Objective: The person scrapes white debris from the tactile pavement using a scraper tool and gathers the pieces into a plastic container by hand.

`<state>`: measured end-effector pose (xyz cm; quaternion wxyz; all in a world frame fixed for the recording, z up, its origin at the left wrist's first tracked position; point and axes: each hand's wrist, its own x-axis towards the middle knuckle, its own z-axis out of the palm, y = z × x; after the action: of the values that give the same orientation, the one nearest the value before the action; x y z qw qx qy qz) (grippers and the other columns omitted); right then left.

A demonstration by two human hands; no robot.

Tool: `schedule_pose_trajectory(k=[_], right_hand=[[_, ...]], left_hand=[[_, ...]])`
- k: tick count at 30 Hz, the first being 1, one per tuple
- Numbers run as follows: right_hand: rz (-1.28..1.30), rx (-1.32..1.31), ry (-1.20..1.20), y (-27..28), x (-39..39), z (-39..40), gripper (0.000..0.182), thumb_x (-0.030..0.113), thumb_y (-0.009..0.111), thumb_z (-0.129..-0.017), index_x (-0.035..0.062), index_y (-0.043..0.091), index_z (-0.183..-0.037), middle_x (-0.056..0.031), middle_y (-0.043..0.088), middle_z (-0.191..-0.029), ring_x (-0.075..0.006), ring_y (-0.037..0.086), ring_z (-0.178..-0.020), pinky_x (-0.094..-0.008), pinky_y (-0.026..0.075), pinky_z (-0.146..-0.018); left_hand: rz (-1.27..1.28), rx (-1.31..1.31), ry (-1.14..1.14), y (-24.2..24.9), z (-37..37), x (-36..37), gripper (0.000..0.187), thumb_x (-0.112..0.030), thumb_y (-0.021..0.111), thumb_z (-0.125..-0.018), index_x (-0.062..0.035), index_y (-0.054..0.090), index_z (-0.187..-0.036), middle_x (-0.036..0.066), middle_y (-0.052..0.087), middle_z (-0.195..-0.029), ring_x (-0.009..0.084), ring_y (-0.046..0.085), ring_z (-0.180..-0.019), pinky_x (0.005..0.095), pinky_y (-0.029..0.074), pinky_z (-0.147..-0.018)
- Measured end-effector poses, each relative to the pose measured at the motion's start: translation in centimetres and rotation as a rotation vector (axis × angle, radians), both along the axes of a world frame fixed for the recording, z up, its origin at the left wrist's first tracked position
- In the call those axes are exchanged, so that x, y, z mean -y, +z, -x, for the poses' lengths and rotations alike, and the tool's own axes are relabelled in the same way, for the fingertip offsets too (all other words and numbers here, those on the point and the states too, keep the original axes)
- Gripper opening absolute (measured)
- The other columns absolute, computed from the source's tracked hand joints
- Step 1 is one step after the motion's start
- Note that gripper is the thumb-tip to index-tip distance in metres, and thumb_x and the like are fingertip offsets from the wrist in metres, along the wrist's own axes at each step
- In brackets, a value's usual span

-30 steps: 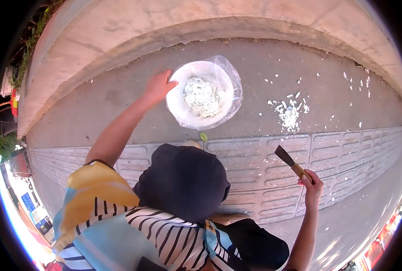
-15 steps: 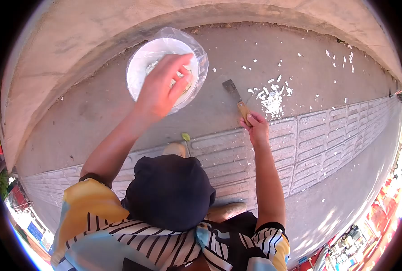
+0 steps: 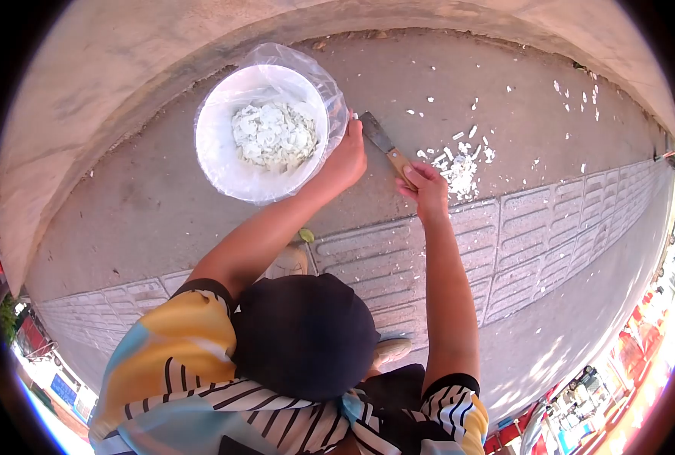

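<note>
My right hand (image 3: 425,189) grips the wooden handle of a scraper (image 3: 386,145), whose flat metal blade points up and left above the pavement. Close to the blade's tip, my left hand (image 3: 345,159) has its fingers drawn together at a small white flake (image 3: 355,116). Just left of that hand stands a white bucket (image 3: 214,155) lined with a clear plastic bag (image 3: 336,95). A heap of white flakes (image 3: 274,136) lies inside it. More loose white chips (image 3: 460,171) are piled on the ground right of the scraper.
A curved concrete wall (image 3: 125,83) borders the pavement at the top. Scattered white bits lie toward the right. A row of grooved paving tiles (image 3: 530,220) crosses below the hands. A green leaf (image 3: 306,235) lies near one shoe (image 3: 288,262).
My left hand has moved from over the bucket to the ground at its right, uncovering the flakes inside. The scraper has shifted slightly up and left, toward that hand.
</note>
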<state>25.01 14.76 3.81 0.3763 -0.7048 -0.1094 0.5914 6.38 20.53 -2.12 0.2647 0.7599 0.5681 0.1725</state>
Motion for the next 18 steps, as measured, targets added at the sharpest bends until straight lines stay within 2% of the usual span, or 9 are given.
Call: schedule_pose_trajectory(k=[2,7,10,13,16,18], right_hand=[[-0.002,0.015,0.027,-0.2,-0.2,0.0,0.025,0.006,0.066,-0.085,-0.0035,0.061,-0.108,-0.0092,0.065,-0.091,-0.0176,0.066,-0.071,-0.0257,0.055,-0.059],[-0.057,-0.046,-0.023,-0.6,0.0,-0.4,0.025,0.005,0.066,-0.085,-0.0021,0.062,-0.109,-0.0085,0.066,-0.091,-0.0164,0.065,-0.072,-0.0257,0.054,-0.063],[-0.128,-0.126,-0.066,0.4,0.9,-1.1,0.025,0.004,0.066,-0.086,-0.0015,0.062,-0.110,-0.0087,0.066,-0.092,-0.0162,0.064,-0.073,-0.0263,0.054,-0.066],[-0.219,-0.227,-0.035,3.5,1.6,-3.1,0.026,0.004,0.066,-0.086,-0.0013,0.062,-0.111,-0.0095,0.066,-0.093,-0.0168,0.064,-0.074,-0.0271,0.054,-0.067],[-0.278,-0.203,0.060,9.2,0.7,-4.2,0.027,0.004,0.066,-0.085,-0.0015,0.062,-0.111,-0.0098,0.066,-0.094,-0.0168,0.064,-0.074,-0.0277,0.053,-0.067],[-0.339,-0.168,0.146,12.9,-1.0,-3.9,0.028,0.003,0.067,-0.084,-0.0019,0.062,-0.111,-0.0099,0.066,-0.093,-0.0165,0.063,-0.075,-0.0281,0.052,-0.067]], left_hand=[[0.016,0.011,-0.026,-0.4,0.0,0.1,0.046,0.002,0.051,-0.078,0.0042,0.033,-0.121,0.028,0.026,-0.145,0.0448,0.054,-0.109,0.0482,0.051,-0.080],[0.032,0.091,-0.121,3.5,0.5,1.0,0.043,0.002,0.051,-0.078,0.0012,0.036,-0.118,0.022,0.028,-0.147,0.0411,0.056,-0.108,0.0452,0.052,-0.076],[0.134,0.209,-0.184,6.8,0.9,1.3,0.040,0.005,0.052,-0.077,-0.0004,0.040,-0.114,0.020,0.029,-0.148,0.0398,0.059,-0.100,0.0437,0.052,-0.073],[-0.160,0.364,-0.227,8.7,1.1,1.3,0.040,0.009,0.053,-0.075,-0.0009,0.043,-0.112,0.021,0.031,-0.147,0.0356,0.063,-0.088,0.0387,0.053,-0.068],[-0.003,0.654,-0.314,13.7,2.9,1.5,0.044,0.013,0.054,-0.074,-0.0016,0.045,-0.115,0.024,0.037,-0.142,0.0308,0.064,-0.082,0.0333,0.053,-0.065],[-0.070,0.725,-0.339,16.0,4.6,1.4,0.046,0.010,0.058,-0.071,-0.0014,0.048,-0.115,0.019,0.046,-0.135,0.0282,0.065,-0.081,0.0319,0.051,-0.057]])
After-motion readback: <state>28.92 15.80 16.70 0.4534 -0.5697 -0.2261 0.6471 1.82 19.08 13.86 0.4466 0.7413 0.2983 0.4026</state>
